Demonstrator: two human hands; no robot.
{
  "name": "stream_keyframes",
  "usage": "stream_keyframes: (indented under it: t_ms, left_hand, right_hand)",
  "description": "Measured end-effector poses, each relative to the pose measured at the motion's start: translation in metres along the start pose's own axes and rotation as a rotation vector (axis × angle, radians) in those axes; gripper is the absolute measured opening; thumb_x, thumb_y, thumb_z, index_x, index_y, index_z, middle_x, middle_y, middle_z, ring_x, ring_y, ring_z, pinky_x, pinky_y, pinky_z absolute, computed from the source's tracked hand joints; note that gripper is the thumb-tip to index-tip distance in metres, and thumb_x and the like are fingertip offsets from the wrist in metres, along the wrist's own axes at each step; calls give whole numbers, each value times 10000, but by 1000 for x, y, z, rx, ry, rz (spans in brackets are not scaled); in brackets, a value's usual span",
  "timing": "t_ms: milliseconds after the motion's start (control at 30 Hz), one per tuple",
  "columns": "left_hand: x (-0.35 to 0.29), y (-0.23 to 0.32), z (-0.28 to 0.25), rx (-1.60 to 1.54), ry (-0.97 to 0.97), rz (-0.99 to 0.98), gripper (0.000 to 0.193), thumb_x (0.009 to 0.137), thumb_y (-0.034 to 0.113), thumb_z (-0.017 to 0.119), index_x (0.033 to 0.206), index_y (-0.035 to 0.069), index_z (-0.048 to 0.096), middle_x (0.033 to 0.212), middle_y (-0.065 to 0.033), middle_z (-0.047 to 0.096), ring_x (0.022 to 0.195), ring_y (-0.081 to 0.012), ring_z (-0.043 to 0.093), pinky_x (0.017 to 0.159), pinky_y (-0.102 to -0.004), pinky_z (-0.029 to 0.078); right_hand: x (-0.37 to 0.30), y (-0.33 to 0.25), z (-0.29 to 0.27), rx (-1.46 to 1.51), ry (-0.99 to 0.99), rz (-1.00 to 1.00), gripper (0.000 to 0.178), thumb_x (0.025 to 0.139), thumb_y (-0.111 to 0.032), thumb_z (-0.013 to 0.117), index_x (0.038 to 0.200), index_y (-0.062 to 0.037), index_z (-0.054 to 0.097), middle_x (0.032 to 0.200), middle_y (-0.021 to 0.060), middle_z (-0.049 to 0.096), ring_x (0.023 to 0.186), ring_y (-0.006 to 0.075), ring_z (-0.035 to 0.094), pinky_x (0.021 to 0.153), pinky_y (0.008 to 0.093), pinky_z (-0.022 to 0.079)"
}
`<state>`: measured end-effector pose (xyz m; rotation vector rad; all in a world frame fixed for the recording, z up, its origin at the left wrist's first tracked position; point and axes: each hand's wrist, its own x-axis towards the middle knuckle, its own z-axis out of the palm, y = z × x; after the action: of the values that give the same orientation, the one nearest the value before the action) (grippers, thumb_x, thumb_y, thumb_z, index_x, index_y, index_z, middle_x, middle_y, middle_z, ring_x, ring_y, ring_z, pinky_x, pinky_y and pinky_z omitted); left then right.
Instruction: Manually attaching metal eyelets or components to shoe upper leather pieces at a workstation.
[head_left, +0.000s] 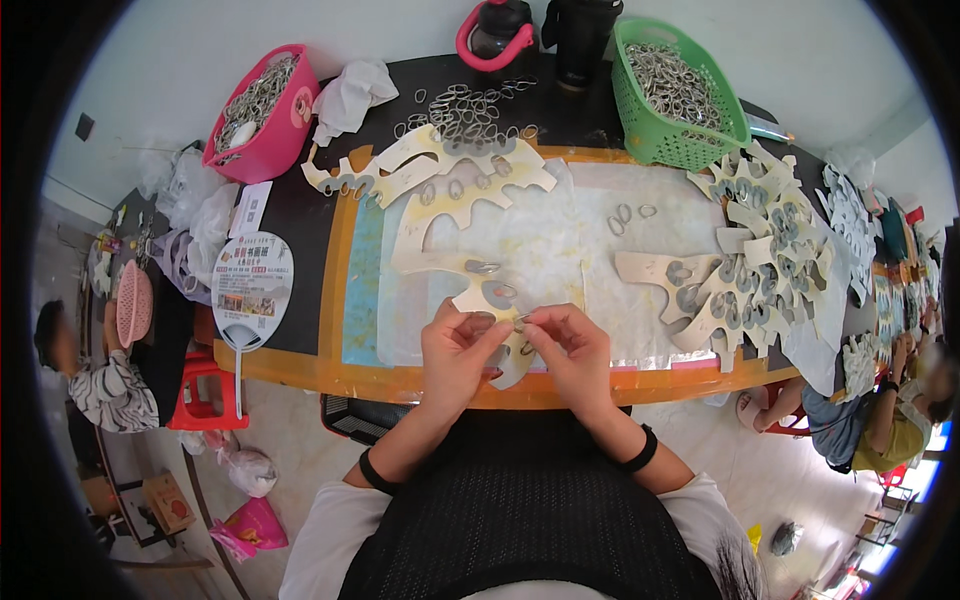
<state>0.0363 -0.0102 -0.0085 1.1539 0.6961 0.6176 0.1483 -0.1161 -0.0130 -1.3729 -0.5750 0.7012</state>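
- Your left hand is pinched on the near end of a cream cutout, thumb on top, just over the front edge of the table.
- Your right hand is pinched too, thumb and forefinger meeting close beside the left fingertips on what looks like a small metal ring; the fingers hide most of it.
- The cutout runs from your hands toward the far left of the white sheet, with metal rings lying on its nearer tabs.
- You seem to be at the step of seating a ring on one grey-patched tab; whether it is fixed yet, you cannot tell from here.
- The next move likely calls for a steady left pinch while the right thumb presses the ring into line with the tab.
- After that, a fresh ring is probably wanted: the loose rings lie beyond the cutout, and a few stray rings sit nearer your right.
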Motion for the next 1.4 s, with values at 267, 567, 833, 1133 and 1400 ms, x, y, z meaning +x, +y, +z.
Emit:
stream_keyframes:
  t_ms: [267,567,833,1133,1400]
  left_hand:
    - [-1,-3,3,-81,-47,-25,322,887,-23,633,1172,-11,484,949,-80,654,849,-119,666,560,-223,557]
    - [-12,-17,-6,-83,-189,98,363,926,-28,559,1268,0,442,1039,-66,585,892,-90,583,755,-255,558]
    - [-33,-33,-15,-104,-264,184,461,929,-36,537,1352,6,359,1144,-69,549,1013,-143,573,927,-294,485]
    - [-60,-11,-42,10,-753,-279,330,937,112,596,1229,-23,522,1160,-124,622,1019,-202,640,860,-335,521]
    - [0,7,11,875,-373,687,356,766,71,747,1095,33,614,1031,-105,682,1155,-298,579,1054,-491,370]
  right_hand:
    - [-2,-2,8,-127,108,-142,99,856,-20,680,950,11,686,944,89,674,808,136,635,730,262,520]
    - [5,-18,-6,-176,-101,94,130,836,-42,708,948,21,692,879,78,700,792,120,640,716,252,515]
    - [7,-38,-16,-60,-330,257,80,856,-3,688,926,34,674,863,25,662,782,73,594,702,224,489]
    - [13,-44,-39,-836,-335,-332,67,763,-30,675,821,-54,650,783,56,586,755,227,559,732,327,449]
    - [13,-21,-49,-984,-284,-549,121,717,-40,681,815,-108,658,764,12,563,753,227,499,736,349,378]
